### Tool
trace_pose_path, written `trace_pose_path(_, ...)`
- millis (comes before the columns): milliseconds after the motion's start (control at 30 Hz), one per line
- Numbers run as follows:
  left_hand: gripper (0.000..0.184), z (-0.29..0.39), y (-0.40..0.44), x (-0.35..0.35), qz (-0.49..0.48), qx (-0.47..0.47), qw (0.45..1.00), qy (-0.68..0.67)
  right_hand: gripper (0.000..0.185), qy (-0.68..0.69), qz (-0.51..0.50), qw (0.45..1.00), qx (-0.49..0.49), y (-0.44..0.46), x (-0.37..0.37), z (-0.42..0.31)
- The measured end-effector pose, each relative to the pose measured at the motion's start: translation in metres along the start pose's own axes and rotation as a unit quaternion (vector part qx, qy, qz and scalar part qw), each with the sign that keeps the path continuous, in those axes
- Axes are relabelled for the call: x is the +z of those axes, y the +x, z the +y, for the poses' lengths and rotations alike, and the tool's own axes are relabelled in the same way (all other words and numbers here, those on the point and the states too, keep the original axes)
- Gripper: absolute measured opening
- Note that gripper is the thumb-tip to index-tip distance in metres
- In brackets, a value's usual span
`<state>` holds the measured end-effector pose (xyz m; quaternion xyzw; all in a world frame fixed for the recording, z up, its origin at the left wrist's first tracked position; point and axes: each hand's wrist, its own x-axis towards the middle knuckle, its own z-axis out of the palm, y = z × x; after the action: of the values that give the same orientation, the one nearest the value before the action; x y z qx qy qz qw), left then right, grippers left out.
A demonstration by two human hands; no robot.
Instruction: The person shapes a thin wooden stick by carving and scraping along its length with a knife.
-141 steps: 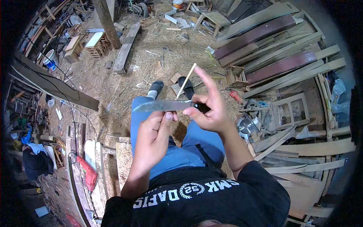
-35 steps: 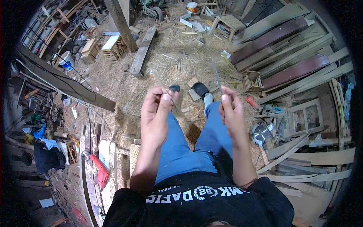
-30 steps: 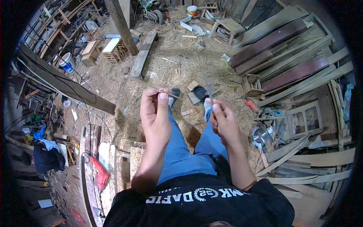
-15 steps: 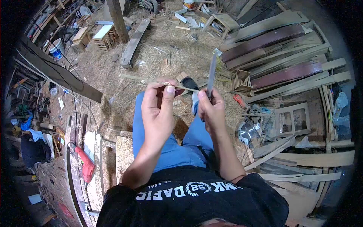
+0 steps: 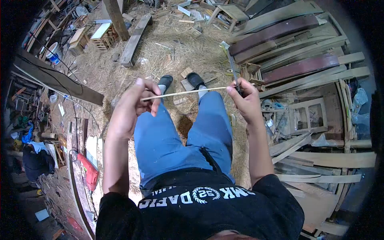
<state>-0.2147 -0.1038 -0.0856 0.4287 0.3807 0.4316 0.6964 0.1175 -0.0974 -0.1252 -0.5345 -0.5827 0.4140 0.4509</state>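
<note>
A thin, pale wooden strip (image 5: 188, 92) stretches between my two hands, above my knees. My left hand (image 5: 130, 105) has its fingers curled at the strip's left end, which pokes out among them. The strip's other end meets my right hand (image 5: 245, 100), near the thumb. That same hand grips a knife (image 5: 233, 66), its long grey blade pointing away from me and its handle mostly hidden by the fingers.
My legs (image 5: 160, 140) and dark shoes (image 5: 195, 81) lie below the hands. Straw and shavings cover the floor (image 5: 180, 52). A red power tool (image 5: 90, 172) rests at left. Curved planks (image 5: 276, 34) are stacked at right, and a wooden post (image 5: 116, 18) stands ahead.
My hands have moved apart, the left toward the left and the right toward the right. The strip now spans the gap between them, with the knife shifted right.
</note>
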Motion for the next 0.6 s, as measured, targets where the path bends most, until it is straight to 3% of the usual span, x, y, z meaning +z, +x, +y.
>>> trace_pose_path(67, 0.031, -0.005, 0.006, 0.005, -0.02, 0.004, 0.989, 0.146, 0.015, -0.003, 0.0, 1.0, -0.02, -0.001, -0.005, 0.004)
trace_pose_path(100, 0.022, -0.006, 0.009, 0.008, -0.047, -0.006, 0.99, 0.132, 0.015, -0.009, -0.003, 0.999, -0.043, -0.002, -0.008, 0.005)
trace_pose_path(200, 0.028, 0.001, 0.006, 0.021, -0.099, -0.07, 0.967, 0.224, 0.016, -0.045, 0.023, 0.998, -0.025, -0.005, -0.019, 0.0)
trace_pose_path(333, 0.031, -0.005, 0.007, 0.028, -0.169, -0.066, 0.939, 0.291, 0.018, -0.03, 0.02, 0.998, -0.056, -0.002, -0.04, 0.003)
trace_pose_path(400, 0.029, -0.013, 0.01, 0.031, -0.169, -0.078, 0.952, 0.242, 0.028, -0.033, 0.03, 0.998, -0.044, -0.004, -0.038, -0.005)
trace_pose_path(467, 0.029, -0.023, 0.012, 0.035, -0.166, -0.088, 0.963, 0.195, 0.042, 0.02, 0.1, 0.991, -0.092, -0.006, -0.031, -0.017)
trace_pose_path(533, 0.027, -0.031, 0.014, 0.042, -0.099, -0.036, 0.984, 0.142, 0.044, 0.021, 0.092, 0.993, -0.067, -0.013, -0.031, -0.02)
trace_pose_path(600, 0.026, -0.035, 0.013, 0.047, -0.09, -0.052, 0.992, 0.075, 0.036, 0.016, 0.106, 0.99, -0.087, -0.017, -0.025, -0.013)
